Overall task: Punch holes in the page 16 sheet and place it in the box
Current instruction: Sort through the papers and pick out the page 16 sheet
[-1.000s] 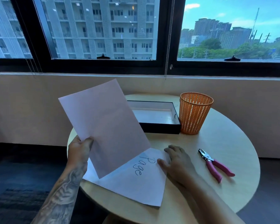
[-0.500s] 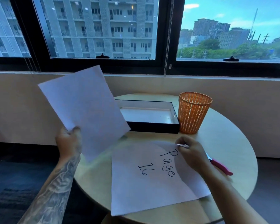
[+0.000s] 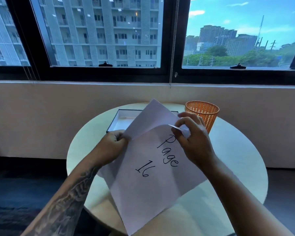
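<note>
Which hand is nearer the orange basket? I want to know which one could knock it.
Right. The right hand pinches paper just in front of the orange basket, overlapping it in view. The left hand grips paper well to the basket's left, near the box.

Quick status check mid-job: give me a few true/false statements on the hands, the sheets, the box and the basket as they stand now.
1. The right hand pinches the page 16 sheet at its top corner. True.
2. The left hand is empty. False: it grips a blank sheet.
3. The box holds the page 16 sheet. False: that sheet is still held over the table.
4. The orange basket stands upright right of the box. True.
</note>
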`<state>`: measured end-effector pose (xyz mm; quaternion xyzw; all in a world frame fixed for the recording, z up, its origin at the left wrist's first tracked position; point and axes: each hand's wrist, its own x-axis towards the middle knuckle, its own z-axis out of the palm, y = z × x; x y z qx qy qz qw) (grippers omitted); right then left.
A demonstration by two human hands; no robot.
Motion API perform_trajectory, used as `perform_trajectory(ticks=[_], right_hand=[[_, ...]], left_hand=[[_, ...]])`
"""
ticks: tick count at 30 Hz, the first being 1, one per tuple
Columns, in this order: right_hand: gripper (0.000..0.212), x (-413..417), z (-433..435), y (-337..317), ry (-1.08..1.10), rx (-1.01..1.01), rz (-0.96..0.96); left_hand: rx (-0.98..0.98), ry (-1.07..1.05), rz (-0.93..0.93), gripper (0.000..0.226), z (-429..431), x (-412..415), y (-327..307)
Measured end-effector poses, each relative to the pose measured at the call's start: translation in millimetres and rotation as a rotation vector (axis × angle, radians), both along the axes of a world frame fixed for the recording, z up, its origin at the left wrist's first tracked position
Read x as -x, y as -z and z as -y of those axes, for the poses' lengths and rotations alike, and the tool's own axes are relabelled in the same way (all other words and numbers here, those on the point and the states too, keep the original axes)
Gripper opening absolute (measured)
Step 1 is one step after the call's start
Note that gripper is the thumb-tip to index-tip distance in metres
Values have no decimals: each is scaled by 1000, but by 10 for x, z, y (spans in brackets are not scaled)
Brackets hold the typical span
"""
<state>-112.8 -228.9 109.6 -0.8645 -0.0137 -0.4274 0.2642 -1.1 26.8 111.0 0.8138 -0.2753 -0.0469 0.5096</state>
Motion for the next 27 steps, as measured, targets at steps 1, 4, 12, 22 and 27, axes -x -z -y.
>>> perform_trajectory(ticks=[1,4,12,22,27], right_hand=[[12,-13,1,-18,11,-1,-13],[11,-9,-7,-51,4,-82,-9],[49,62,-30,-25,198,-45,142],[41,148,-182,190,-288,-1042,-131],[9,124,-132,212,-284,-982,-35]], left_hand=[[-10,20,-23,26,21,5,3],[-18,47,-35,27,58,47,39],[119,-32,-10,10,46,129,200],[583,-238,-254,11,140,174,164],[608,-210,-216,15,160,180,176]])
